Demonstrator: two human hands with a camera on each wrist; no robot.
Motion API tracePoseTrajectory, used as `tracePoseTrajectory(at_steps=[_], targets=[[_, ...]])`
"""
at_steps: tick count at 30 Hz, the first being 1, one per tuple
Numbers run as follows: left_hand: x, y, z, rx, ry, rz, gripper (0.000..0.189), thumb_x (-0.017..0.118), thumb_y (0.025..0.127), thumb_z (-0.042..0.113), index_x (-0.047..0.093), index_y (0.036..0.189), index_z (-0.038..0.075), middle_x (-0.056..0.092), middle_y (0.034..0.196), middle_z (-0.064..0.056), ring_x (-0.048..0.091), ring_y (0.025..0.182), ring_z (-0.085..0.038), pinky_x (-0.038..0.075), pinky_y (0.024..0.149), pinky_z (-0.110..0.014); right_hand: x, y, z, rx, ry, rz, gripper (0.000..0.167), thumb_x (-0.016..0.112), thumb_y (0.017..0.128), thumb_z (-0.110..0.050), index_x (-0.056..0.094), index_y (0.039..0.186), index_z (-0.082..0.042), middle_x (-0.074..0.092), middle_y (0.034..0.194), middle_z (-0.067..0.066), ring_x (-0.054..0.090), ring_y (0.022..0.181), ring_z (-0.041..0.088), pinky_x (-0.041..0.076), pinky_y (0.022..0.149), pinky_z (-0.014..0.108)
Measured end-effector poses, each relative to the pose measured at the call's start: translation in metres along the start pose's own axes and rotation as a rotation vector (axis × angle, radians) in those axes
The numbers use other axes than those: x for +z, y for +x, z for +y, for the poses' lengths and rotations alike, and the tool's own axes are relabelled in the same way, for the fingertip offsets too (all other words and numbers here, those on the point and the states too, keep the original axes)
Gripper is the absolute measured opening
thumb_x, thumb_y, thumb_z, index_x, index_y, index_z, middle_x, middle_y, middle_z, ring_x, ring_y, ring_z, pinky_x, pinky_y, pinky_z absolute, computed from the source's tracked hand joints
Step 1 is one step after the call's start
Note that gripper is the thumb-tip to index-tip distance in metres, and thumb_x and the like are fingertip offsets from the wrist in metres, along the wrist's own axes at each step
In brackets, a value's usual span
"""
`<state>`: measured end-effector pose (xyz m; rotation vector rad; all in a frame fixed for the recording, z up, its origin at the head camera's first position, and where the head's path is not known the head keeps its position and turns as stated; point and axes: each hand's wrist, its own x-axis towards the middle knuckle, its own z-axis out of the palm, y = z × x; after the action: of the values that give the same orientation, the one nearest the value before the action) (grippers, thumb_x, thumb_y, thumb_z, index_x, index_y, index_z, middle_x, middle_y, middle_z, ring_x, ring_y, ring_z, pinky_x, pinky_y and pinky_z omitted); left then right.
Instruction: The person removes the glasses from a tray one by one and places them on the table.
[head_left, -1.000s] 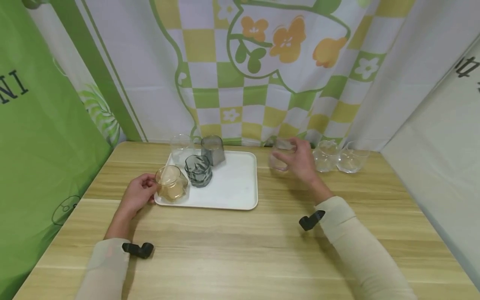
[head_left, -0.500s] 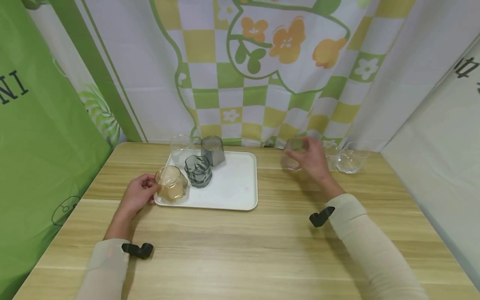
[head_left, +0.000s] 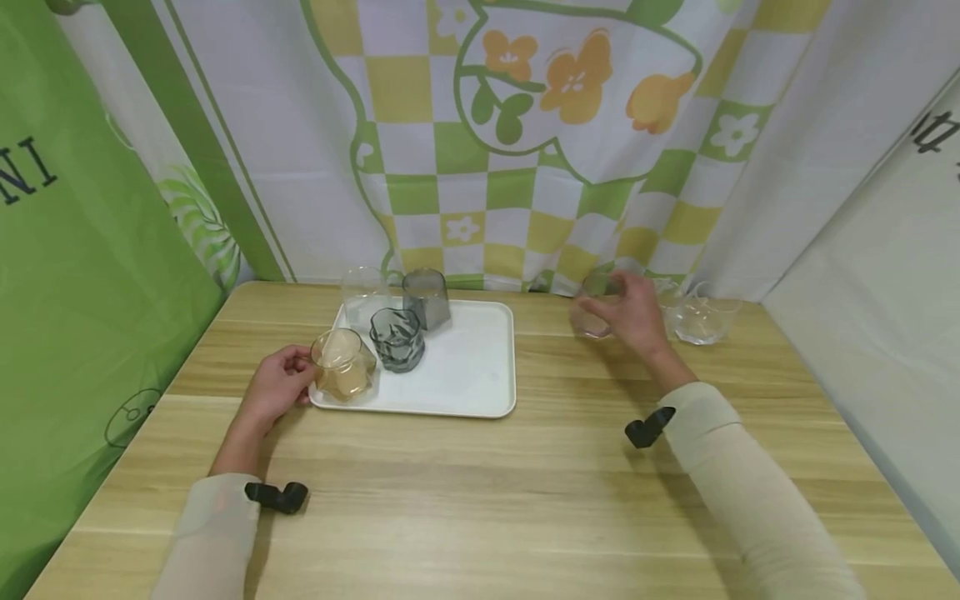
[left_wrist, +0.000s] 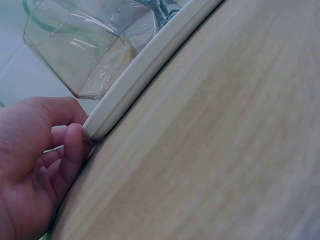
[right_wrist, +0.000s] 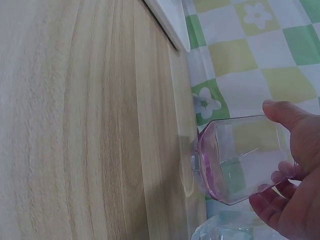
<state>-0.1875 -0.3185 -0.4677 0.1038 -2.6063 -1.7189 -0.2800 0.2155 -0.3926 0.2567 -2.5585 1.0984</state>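
Wooden table [head_left: 450, 500], with a white tray [head_left: 472, 358] toward its back edge, left of middle. At the tray's near left corner, left hand [head_left: 276, 387] pinching it. Near the table's back edge, right hand [head_left: 636, 317] grasping a pink-based glass [right_wrist: 245, 165], base down. On the tray: amber glass [head_left: 345, 367] at the near left corner, tall clear glass [head_left: 365, 296] at the back left, smooth grey glass [head_left: 426, 300] by the back edge, faceted grey glass [head_left: 397, 342] just beside.

head: soft light | shadows, pale sheen on table [head_left: 450, 500] | wrist views: dimmer, cooler

Glasses [head_left: 400, 350] on tray [head_left: 468, 367], more glasses [head_left: 702, 322] right
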Motion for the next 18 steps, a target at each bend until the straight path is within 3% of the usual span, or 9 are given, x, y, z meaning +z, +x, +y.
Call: tracePoseTrajectory(at_steps=[5,10,15,18], targets=[[0.0002,-0.0001,0.0002,0.004,-0.002,0.004,0.034,0.060,0.096,0.001,0.056,0.127,-0.013,0.055,0.095,-0.012,0.055,0.064,-0.011,0.054,0.052,-0.023,-0.0014,0.0006,0.0035,0.004,-0.006,-0.006,0.047,0.090,0.081,-0.024,0.061,0.103,0.005,0.063,0.099,0.022,0.054,0.088,0.034,0.044,0.072,0.039],[0.0011,-0.0006,0.0008,0.000,0.007,0.010,0.033,0.061,0.096,0.001,0.057,0.126,-0.011,0.055,0.095,-0.013,0.055,0.063,-0.011,0.054,0.052,-0.023,-0.0030,0.0010,0.0056,0.028,-0.013,-0.028,0.049,0.090,0.081,-0.024,0.060,0.106,0.006,0.061,0.101,0.025,0.052,0.089,0.035,0.045,0.074,0.043],[0.0007,-0.0005,0.0008,0.000,0.009,0.010,0.032,0.060,0.096,0.000,0.057,0.125,-0.011,0.055,0.095,-0.014,0.055,0.062,-0.012,0.054,0.051,-0.023,-0.0066,0.0003,0.0054,0.086,-0.053,-0.058,0.062,0.088,0.082,-0.030,0.060,0.121,0.009,0.060,0.121,0.029,0.056,0.111,0.044,0.048,0.093,0.057],[0.0005,0.0001,0.0007,0.004,0.003,0.004,0.032,0.060,0.096,0.000,0.057,0.126,-0.012,0.055,0.095,-0.014,0.055,0.062,-0.012,0.054,0.051,-0.024,-0.0081,-0.0002,0.0044,0.117,-0.083,-0.074,0.064,0.087,0.083,-0.033,0.059,0.122,0.010,0.058,0.125,0.031,0.054,0.117,0.047,0.047,0.097,0.060]])
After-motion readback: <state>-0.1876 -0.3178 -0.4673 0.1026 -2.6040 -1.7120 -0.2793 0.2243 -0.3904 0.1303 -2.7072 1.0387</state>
